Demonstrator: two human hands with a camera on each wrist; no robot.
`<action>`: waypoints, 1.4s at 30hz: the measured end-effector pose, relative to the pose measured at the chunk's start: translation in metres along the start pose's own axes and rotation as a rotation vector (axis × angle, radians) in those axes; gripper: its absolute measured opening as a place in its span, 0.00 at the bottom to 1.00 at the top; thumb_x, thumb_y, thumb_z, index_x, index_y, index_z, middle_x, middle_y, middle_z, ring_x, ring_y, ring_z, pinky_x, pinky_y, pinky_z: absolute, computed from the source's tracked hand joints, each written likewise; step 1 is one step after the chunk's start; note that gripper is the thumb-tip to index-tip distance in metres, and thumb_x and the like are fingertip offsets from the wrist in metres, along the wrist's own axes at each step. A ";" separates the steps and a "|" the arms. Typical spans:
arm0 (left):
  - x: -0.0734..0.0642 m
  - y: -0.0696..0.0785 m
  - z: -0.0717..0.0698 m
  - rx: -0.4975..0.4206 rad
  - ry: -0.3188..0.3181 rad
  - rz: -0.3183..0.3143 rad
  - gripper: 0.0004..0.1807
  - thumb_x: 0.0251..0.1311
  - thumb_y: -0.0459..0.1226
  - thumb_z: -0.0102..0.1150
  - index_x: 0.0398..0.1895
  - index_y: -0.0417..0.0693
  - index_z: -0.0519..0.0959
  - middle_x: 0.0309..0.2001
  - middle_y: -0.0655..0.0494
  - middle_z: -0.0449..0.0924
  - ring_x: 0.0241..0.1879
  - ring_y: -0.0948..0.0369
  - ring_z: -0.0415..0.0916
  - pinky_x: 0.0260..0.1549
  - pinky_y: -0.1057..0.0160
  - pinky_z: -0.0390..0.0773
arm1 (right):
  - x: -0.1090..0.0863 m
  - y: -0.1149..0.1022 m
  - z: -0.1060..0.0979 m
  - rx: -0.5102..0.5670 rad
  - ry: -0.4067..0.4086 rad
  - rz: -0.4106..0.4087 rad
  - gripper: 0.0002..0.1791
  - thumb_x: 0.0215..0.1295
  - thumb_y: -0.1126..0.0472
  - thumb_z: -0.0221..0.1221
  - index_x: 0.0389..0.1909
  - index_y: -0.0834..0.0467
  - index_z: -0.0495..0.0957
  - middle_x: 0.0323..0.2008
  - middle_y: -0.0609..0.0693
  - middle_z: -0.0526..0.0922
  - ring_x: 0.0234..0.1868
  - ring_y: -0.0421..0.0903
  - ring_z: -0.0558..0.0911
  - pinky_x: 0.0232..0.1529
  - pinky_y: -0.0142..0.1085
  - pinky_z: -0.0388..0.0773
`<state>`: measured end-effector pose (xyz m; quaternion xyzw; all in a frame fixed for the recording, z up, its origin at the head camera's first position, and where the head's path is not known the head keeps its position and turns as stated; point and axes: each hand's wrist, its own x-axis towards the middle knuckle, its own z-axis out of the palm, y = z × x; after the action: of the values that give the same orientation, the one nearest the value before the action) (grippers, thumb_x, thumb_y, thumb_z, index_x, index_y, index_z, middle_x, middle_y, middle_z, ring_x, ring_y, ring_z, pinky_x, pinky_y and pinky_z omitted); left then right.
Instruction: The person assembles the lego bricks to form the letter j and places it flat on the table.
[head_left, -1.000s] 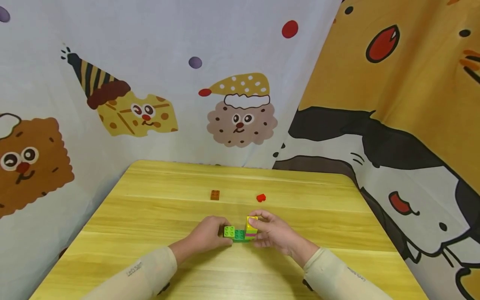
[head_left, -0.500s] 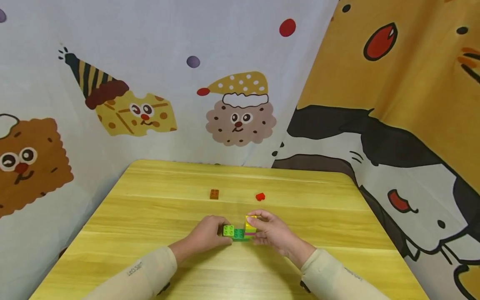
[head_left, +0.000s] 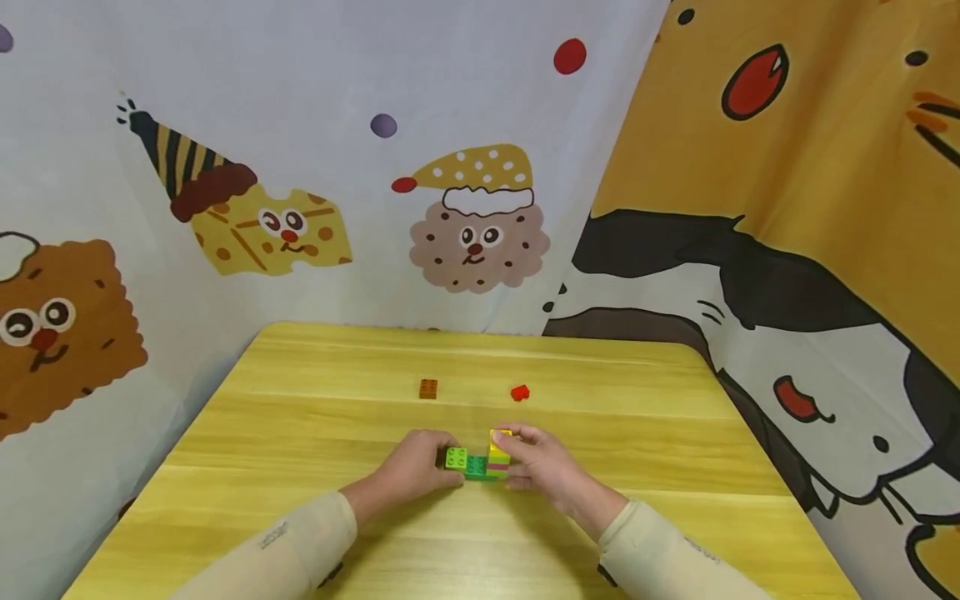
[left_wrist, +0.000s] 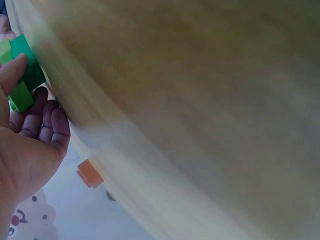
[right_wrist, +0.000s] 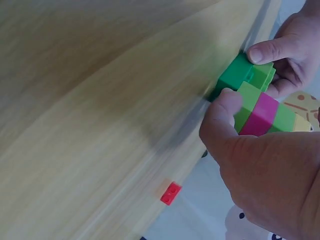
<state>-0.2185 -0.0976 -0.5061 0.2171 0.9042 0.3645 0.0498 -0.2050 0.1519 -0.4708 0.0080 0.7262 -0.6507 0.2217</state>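
A small brick build (head_left: 478, 463) stands on the yellow wooden table (head_left: 315, 433) near its front middle. It has a dark green base brick (right_wrist: 234, 76), a light green brick (head_left: 456, 457) on the left end and a stack of green, pink and yellow bricks (right_wrist: 264, 111) on the right end. My left hand (head_left: 417, 467) grips the left end, thumb on the light green brick (left_wrist: 20, 96). My right hand (head_left: 542, 467) pinches the stack, thumb against its near side (right_wrist: 226, 111).
A brown brick (head_left: 428, 388) and a red brick (head_left: 520, 392) lie loose farther back on the table; they also show as the brown brick (left_wrist: 89, 174) and the red brick (right_wrist: 171, 193). Cartoon-print curtains (head_left: 787, 208) hang close around the table's back and sides.
Both hands stay on the build in the same grip. The build and hands sit very slightly left of where they were; the shift is small and may be the head camera.
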 end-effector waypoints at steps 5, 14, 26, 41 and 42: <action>0.006 0.000 0.005 0.030 -0.011 0.003 0.19 0.57 0.41 0.82 0.47 0.44 0.87 0.34 0.62 0.85 0.31 0.68 0.75 0.30 0.68 0.78 | 0.000 0.001 -0.009 -0.053 -0.015 0.016 0.50 0.71 0.26 0.57 0.81 0.57 0.64 0.77 0.70 0.68 0.54 0.58 0.89 0.56 0.52 0.87; 0.013 0.004 0.004 0.038 -0.037 -0.041 0.28 0.56 0.47 0.82 0.56 0.42 0.85 0.43 0.57 0.87 0.39 0.65 0.79 0.40 0.62 0.82 | 0.006 0.001 -0.025 -0.062 -0.027 0.017 0.57 0.68 0.19 0.51 0.82 0.58 0.60 0.78 0.71 0.66 0.62 0.63 0.85 0.61 0.57 0.84; 0.005 -0.002 0.001 0.032 -0.032 -0.028 0.37 0.55 0.52 0.82 0.61 0.39 0.82 0.51 0.50 0.87 0.44 0.61 0.79 0.44 0.60 0.83 | 0.013 -0.004 -0.046 -0.027 0.023 -0.007 0.53 0.71 0.24 0.54 0.82 0.58 0.61 0.77 0.67 0.69 0.71 0.67 0.78 0.69 0.61 0.78; 0.003 -0.008 -0.004 0.012 -0.038 -0.044 0.33 0.57 0.52 0.81 0.60 0.43 0.82 0.48 0.55 0.88 0.44 0.61 0.79 0.43 0.61 0.82 | 0.039 0.000 -0.064 -0.321 0.014 -0.214 0.32 0.77 0.48 0.64 0.76 0.55 0.72 0.63 0.60 0.83 0.58 0.56 0.85 0.57 0.50 0.86; 0.003 -0.008 -0.004 0.010 -0.038 -0.045 0.33 0.57 0.51 0.81 0.60 0.43 0.82 0.48 0.54 0.88 0.44 0.61 0.79 0.43 0.61 0.82 | 0.042 -0.001 -0.065 -0.353 0.011 -0.232 0.31 0.77 0.48 0.64 0.75 0.54 0.73 0.62 0.59 0.84 0.58 0.55 0.85 0.57 0.50 0.86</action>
<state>-0.2247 -0.1038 -0.5081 0.2039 0.9095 0.3547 0.0742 -0.2634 0.2015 -0.4807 -0.1110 0.8264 -0.5343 0.1391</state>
